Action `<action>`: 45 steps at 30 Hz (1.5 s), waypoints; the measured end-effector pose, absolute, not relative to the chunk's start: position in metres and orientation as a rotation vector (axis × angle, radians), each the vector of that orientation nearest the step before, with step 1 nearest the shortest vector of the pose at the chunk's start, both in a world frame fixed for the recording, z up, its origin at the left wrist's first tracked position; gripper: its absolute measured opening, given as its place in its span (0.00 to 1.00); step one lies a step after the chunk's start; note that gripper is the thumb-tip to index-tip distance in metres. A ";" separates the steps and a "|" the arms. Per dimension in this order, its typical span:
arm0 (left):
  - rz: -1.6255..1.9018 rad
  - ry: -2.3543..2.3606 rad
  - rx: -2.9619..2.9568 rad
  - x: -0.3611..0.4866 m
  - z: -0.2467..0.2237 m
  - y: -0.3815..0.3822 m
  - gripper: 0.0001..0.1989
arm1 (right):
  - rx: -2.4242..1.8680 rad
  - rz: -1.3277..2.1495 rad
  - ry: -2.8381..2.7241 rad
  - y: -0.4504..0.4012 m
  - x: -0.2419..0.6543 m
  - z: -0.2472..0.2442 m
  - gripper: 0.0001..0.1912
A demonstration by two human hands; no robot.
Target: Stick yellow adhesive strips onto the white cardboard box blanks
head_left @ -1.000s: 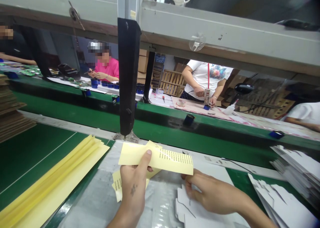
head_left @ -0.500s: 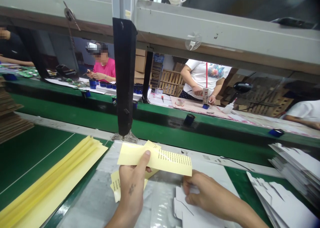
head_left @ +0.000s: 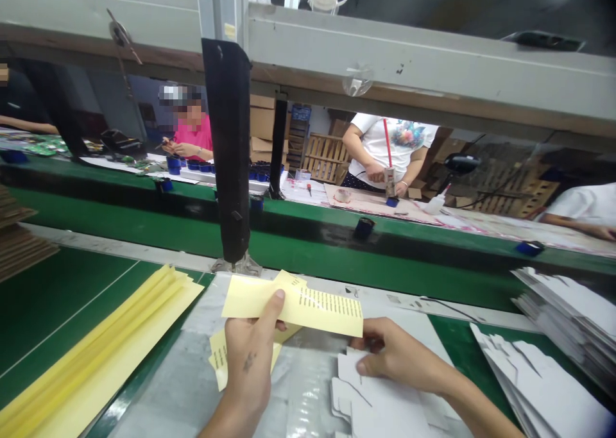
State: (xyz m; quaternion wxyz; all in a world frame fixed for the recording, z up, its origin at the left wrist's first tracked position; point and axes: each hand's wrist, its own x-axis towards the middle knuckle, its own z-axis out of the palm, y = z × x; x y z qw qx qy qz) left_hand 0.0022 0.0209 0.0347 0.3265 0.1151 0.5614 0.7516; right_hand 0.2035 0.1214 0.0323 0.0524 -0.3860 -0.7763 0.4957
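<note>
The left hand (head_left: 251, 354) pinches the yellow strip (head_left: 308, 310) mid-length, seemingly keeping its print clear. The right hand (head_left: 402, 358) curls over white cardboard (head_left: 385, 406), grip unclear to me.

Single head-worn view from close above the hands (head_left: 248, 354), forward and down across the workbench (head_left: 62, 303)

Yellow label strip (head_left: 332, 308) in my left hand (head_left: 250, 354): paper, smooth, bit shiny. White flat cartons (head_left: 389, 403) under my right hand (head_left: 402, 358): thin card, smooth, not shiny. Grey sheet (head_left: 163, 361) below my hands: looks like plastic, wrinkly; clear strip (head_left: 305, 399) on it, very shiny. Long yellow sheets (head_left: 115, 335): smooth paper. Brown cardboard stack (head_left: 29, 255): rough edges. Green belt (head_left: 144, 233): smooth, soft shine. Grey beam (head_left: 433, 66): looks like painted metal, scuffed. Pallet (head_left: 325, 159): rough wood.
</note>
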 end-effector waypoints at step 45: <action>1.837 1.590 0.753 0.039 0.032 0.007 0.12 | -0.686 0.357 -2.086 0.071 0.195 0.066 0.04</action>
